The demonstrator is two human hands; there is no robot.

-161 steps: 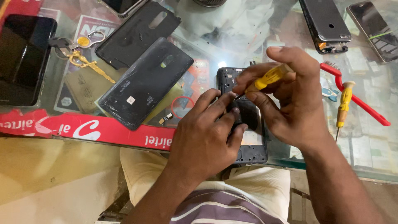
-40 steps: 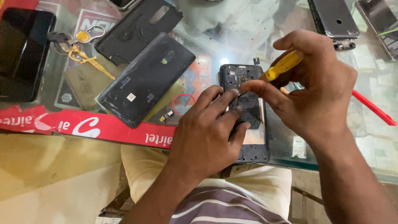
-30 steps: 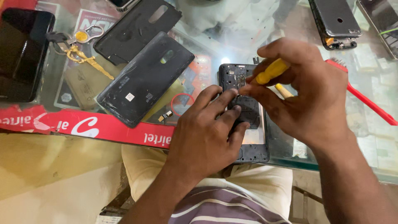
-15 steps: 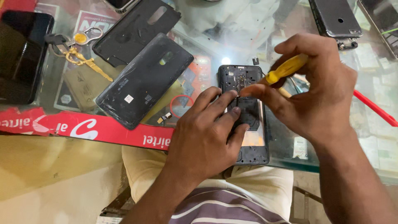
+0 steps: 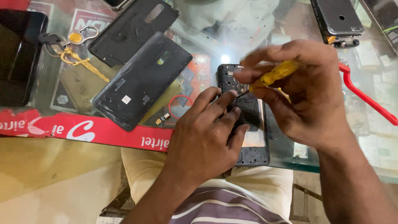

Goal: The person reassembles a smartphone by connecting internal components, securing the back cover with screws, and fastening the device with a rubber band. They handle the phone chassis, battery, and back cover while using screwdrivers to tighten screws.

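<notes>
An opened dark phone body (image 5: pixel 253 154) lies on the glass counter (image 5: pixel 199 37) close to its near edge. My left hand (image 5: pixel 207 141) presses down on it, fingers spread across its middle. My right hand (image 5: pixel 304 89) grips a yellow-handled screwdriver (image 5: pixel 273 74), with the tip pointing down-left into the upper part of the phone, just beside my left fingertips. Much of the phone is hidden under both hands.
Two black phone back covers (image 5: pixel 143 81) (image 5: pixel 132 29) lie to the left. Farther left are a dark phone (image 5: pixel 18 56) and keys (image 5: pixel 74 56). A red brush (image 5: pixel 365 95) lies right, another phone (image 5: pixel 338 18) at the back right. A small part (image 5: pixel 163 119) lies beside the red strip (image 5: pixel 91 130).
My right hand has shifted the screwdriver slightly over the top of the phone, tip still in the same area. My left hand keeps holding the phone down.
</notes>
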